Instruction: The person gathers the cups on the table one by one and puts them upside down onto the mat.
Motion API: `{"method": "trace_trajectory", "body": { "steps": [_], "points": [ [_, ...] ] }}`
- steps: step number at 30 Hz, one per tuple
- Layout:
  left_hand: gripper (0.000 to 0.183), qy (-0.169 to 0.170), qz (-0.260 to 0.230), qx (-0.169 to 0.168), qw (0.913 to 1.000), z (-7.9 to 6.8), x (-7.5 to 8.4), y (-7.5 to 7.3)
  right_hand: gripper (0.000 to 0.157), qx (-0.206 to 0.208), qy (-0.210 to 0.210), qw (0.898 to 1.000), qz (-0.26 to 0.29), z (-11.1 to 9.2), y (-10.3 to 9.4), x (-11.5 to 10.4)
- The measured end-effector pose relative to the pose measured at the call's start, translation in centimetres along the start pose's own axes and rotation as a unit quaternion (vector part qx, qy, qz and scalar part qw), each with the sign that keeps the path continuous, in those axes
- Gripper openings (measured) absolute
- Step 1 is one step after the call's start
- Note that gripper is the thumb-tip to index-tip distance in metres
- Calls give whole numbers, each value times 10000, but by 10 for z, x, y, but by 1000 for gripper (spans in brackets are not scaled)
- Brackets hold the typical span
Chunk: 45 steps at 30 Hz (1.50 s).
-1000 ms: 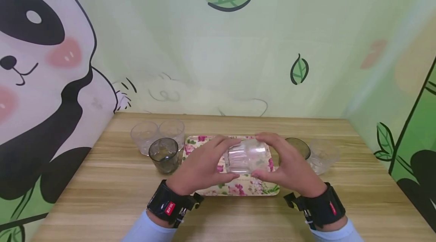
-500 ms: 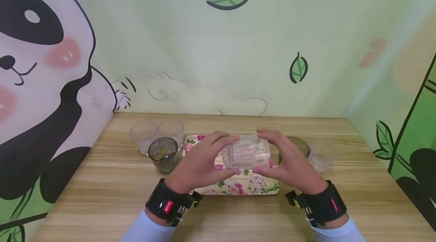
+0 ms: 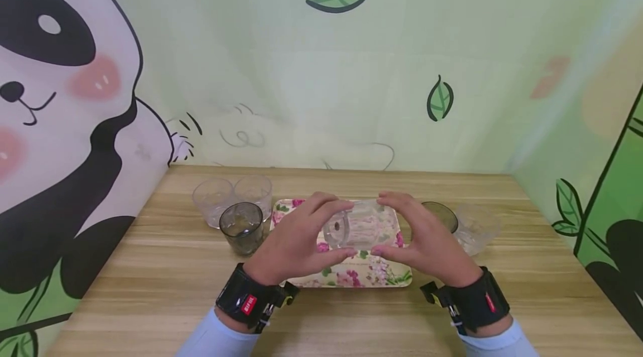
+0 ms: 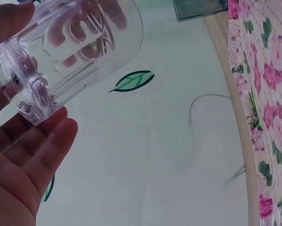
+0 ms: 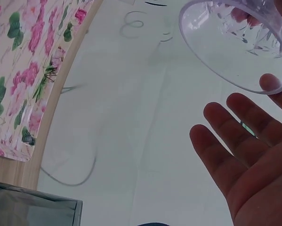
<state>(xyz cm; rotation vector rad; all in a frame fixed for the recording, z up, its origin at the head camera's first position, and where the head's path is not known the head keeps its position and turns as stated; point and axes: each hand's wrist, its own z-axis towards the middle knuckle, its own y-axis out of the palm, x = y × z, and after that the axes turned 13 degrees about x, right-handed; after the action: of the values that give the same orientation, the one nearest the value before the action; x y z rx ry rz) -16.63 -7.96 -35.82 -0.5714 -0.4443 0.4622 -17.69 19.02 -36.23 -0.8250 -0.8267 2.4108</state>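
A clear fluted cup [image 3: 372, 227] lies sideways in the air between both hands, over a floral tray [image 3: 346, 279]. My left hand [image 3: 298, 240] holds its thick base end; in the left wrist view the thumb is above the cup [image 4: 79, 44] and fingertips sit at the base. At the mouth end, my right hand [image 3: 432, 242] holds the rim between thumb and index finger. The right wrist view shows the round open mouth of the cup [image 5: 216, 68], with the other fingers of the right hand [image 5: 263, 160] spread below it.
Left of the tray stand a smoky grey cup [image 3: 242, 228] and two clear cups, one farther left [image 3: 212, 203] and one behind [image 3: 254, 194]. On the right, a smoky cup [image 3: 442, 215] is partly behind the right hand, beside clear glassware [image 3: 477, 228]. A printed backdrop [image 3: 281, 67] borders the wooden table [image 3: 351, 323].
The cup has turned between the hands, so its base end now shows more toward the head camera at the left. Both hands stay in nearly the same place.
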Motion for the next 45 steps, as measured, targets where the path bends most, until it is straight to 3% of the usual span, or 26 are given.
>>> {"method": "trace_trajectory", "body": {
  "steps": [6, 13, 24, 45],
  "points": [
    [70, 20, 41, -80, 10000, -1, -5, -2, 78, -52, -98, 9998, -188, 0, 1, 1],
    [69, -398, 138, -204, 9989, -4, -14, -10, 74, -106, -235, 9993, -275, 0, 2, 3],
    [67, -611, 240, -350, 9972, -8, -23, -12, 76, -75, -275, 9990, -348, 3, 5, 4],
    [66, -641, 352, -469, 9962, -2, -25, -13, 75, -138, 0, 9986, -517, -1, -1, 8]
  ]
}}
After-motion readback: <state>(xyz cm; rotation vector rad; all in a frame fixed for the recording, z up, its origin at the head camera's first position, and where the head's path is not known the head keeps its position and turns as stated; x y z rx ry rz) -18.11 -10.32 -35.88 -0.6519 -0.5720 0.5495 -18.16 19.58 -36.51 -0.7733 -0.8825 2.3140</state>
